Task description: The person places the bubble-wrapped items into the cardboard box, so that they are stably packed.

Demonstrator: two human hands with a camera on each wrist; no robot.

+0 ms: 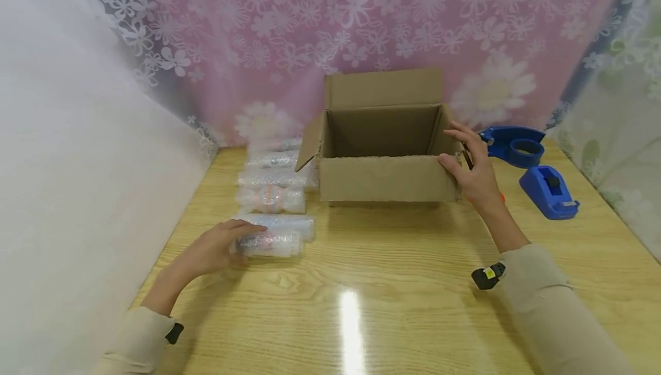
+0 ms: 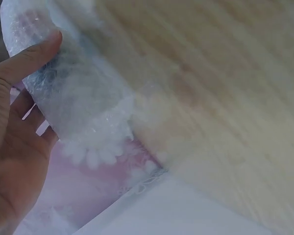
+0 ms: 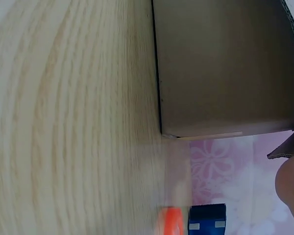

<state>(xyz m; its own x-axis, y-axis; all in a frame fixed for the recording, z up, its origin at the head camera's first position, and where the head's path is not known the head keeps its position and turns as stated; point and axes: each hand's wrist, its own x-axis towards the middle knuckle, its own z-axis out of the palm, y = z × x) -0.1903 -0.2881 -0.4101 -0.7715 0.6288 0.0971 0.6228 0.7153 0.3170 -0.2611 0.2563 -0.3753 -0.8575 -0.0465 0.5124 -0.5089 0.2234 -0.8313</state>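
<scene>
An open cardboard box stands at the back centre, its rear and left flaps spread outward; the part of its inside that shows holds nothing. My right hand holds the box's right front corner, thumb on the front edge and fingers over the right side. In the right wrist view only part of that hand shows beside the box. My left hand grips the left end of the nearest bubble-wrapped bundle. The left wrist view has the thumb over the bundle and fingers beneath it. What is inside the wrap is unclear.
Several more bubble-wrapped bundles lie in a column left of the box. Right of it are a blue tape gun and a blue desktop tape dispenser. An orange-red object shows near the box. A floral curtain hangs behind.
</scene>
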